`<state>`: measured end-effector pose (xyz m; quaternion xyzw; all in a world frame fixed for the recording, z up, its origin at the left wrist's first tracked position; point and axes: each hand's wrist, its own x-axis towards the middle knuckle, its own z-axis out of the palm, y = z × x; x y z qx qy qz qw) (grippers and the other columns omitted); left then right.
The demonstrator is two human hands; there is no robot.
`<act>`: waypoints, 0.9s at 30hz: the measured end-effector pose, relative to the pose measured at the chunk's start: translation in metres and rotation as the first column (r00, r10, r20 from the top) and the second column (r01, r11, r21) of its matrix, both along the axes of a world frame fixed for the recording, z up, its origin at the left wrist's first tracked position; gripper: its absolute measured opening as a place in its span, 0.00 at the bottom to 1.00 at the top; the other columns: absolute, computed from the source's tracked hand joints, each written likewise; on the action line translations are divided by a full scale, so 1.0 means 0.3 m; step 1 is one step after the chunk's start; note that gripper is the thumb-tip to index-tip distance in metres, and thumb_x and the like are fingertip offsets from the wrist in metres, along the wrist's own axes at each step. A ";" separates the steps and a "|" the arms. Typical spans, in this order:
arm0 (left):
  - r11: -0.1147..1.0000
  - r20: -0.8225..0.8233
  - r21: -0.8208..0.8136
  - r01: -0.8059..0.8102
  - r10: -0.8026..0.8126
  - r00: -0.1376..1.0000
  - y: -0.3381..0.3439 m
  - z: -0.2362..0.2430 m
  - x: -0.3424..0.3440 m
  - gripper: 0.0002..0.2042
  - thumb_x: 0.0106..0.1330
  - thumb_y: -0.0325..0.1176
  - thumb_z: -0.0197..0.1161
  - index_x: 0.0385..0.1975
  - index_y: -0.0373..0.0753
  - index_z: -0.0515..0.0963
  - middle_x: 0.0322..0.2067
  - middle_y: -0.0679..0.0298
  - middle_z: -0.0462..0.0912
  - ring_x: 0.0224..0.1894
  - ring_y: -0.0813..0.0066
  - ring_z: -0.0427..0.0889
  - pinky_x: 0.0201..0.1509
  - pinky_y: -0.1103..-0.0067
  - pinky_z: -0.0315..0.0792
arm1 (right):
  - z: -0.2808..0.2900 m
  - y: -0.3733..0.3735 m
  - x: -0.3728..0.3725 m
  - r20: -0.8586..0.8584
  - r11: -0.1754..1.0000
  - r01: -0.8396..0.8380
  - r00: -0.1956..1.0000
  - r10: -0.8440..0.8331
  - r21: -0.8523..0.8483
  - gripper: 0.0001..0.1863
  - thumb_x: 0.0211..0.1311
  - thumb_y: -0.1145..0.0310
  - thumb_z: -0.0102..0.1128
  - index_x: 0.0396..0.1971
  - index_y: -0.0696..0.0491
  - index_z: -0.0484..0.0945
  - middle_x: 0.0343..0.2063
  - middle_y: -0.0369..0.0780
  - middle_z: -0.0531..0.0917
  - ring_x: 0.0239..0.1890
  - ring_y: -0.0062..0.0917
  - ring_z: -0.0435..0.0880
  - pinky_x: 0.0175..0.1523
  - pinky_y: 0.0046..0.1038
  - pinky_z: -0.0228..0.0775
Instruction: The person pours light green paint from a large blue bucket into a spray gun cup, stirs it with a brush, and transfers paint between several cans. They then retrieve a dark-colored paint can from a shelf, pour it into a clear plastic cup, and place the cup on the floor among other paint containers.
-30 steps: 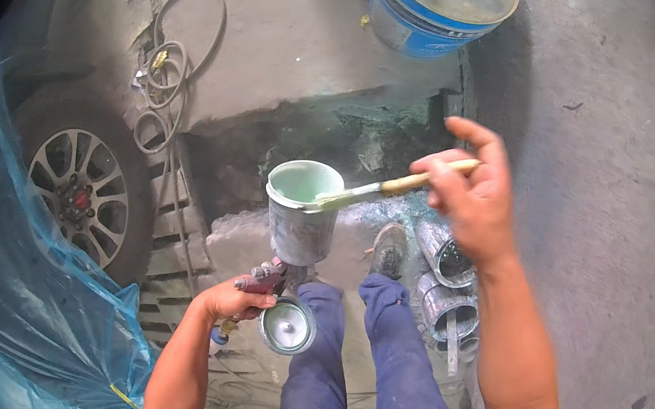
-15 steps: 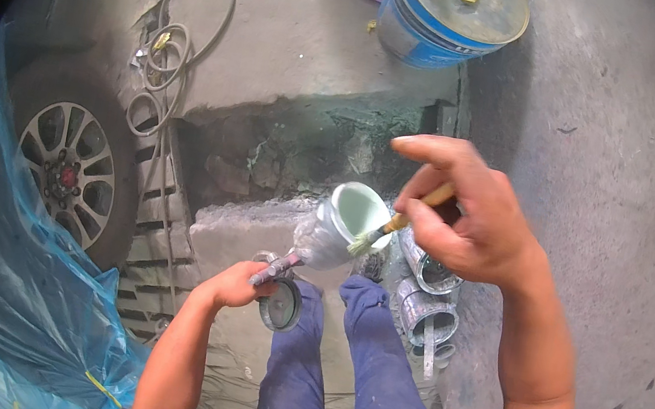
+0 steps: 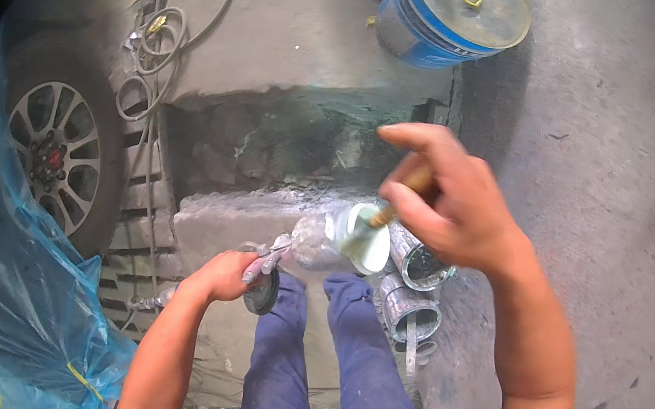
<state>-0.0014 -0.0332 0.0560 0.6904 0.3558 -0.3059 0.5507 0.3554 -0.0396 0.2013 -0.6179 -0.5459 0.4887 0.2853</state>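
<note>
Above the knees, the spray gun cup [image 3: 339,241] has tipped from upright onto its side. Left hand [image 3: 222,275] is clenched on the gun's grip; right hand [image 3: 453,204] pinches a brush [image 3: 381,218] at the cup's mouth.

Both hands closed in grips, arms reaching forward over the knees.
Left hand [image 3: 225,274]: bare forearm up from the lower edge, fingers wrapped shut in a fist grip, knuckles outward. Right hand [image 3: 453,204]: higher and farther out, wrist bent down, fingers [image 3: 417,211] pinched closed with thumb, index finger extended left; black sleeve at the upper arm.
</note>
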 end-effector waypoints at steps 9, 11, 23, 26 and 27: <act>0.979 0.006 0.191 0.072 -0.074 0.997 -0.036 -0.024 -0.021 0.11 0.59 0.34 0.56 0.39 0.39 0.75 0.38 0.49 0.81 0.43 0.46 0.79 0.47 0.59 0.72 | -0.048 -0.020 0.068 -0.145 0.980 0.176 0.971 -0.188 -0.089 0.24 0.62 0.74 0.57 0.58 0.57 0.65 0.30 0.36 0.82 0.33 0.16 0.81 0.42 0.21 0.74; 0.970 0.022 0.231 0.072 -0.079 0.997 -0.041 -0.030 -0.015 0.11 0.58 0.33 0.57 0.40 0.40 0.75 0.38 0.50 0.81 0.43 0.46 0.79 0.47 0.59 0.72 | -0.054 0.005 0.063 0.005 0.989 0.055 0.998 -0.055 -0.140 0.25 0.59 0.75 0.58 0.57 0.57 0.67 0.29 0.36 0.82 0.33 0.17 0.81 0.41 0.22 0.74; 0.953 0.146 0.300 -0.044 0.000 0.989 0.002 -0.024 -0.027 0.11 0.56 0.29 0.57 0.39 0.38 0.74 0.35 0.50 0.79 0.42 0.46 0.78 0.46 0.59 0.72 | -0.178 -0.043 0.196 -0.016 0.948 0.266 0.962 -0.273 -0.176 0.24 0.57 0.72 0.60 0.55 0.58 0.69 0.29 0.36 0.83 0.32 0.16 0.79 0.41 0.21 0.70; 0.954 0.143 0.296 -0.047 0.004 0.990 0.008 -0.027 -0.036 0.10 0.56 0.28 0.56 0.39 0.37 0.74 0.35 0.49 0.79 0.42 0.45 0.77 0.45 0.59 0.71 | -0.212 -0.115 0.253 -0.087 0.882 0.433 0.887 -0.454 -0.187 0.24 0.58 0.71 0.60 0.55 0.59 0.68 0.29 0.36 0.83 0.26 0.14 0.75 0.34 0.18 0.69; 0.955 0.133 0.292 -0.046 0.007 0.991 0.011 -0.029 -0.041 0.10 0.57 0.29 0.56 0.39 0.37 0.74 0.35 0.49 0.79 0.42 0.44 0.77 0.46 0.59 0.71 | -0.189 -0.110 0.241 -0.205 0.864 0.475 0.840 -0.502 -0.167 0.24 0.59 0.71 0.60 0.55 0.59 0.68 0.29 0.36 0.83 0.25 0.13 0.74 0.32 0.17 0.68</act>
